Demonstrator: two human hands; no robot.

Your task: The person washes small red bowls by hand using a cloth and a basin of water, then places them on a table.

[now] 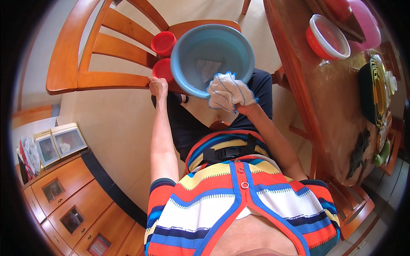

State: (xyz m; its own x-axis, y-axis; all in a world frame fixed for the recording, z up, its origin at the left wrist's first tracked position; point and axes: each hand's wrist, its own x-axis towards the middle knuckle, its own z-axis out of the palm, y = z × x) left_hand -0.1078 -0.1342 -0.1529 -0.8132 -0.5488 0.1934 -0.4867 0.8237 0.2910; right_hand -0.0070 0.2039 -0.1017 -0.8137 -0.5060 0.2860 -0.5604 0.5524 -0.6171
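Note:
My right hand (pixel 246 108) grips a bunched white cloth (pixel 230 91) with blue edging, held over the near rim of a blue plastic basin (pixel 179 76). Water fills part of the basin, and a greyish cloth (pixel 209 68) lies in it. The basin stands on the seat of a wooden chair (pixel 205 23). My left hand (pixel 158 87) is at the near red bowl (pixel 162 68), by the end of the chair's back rail. Its fingertips are hidden, so its hold is unclear. A second red bowl (pixel 163 43) sits just beyond, between basin and chair back.
To the right, a wooden table (pixel 326 112) bears a red bowl with a white rim (pixel 330 36), a pink container (pixel 366 25), a stack of baskets (pixel 373 92) and a green vegetable (pixel 382 153). A wooden cabinet (pixel 75 198) stands at lower left.

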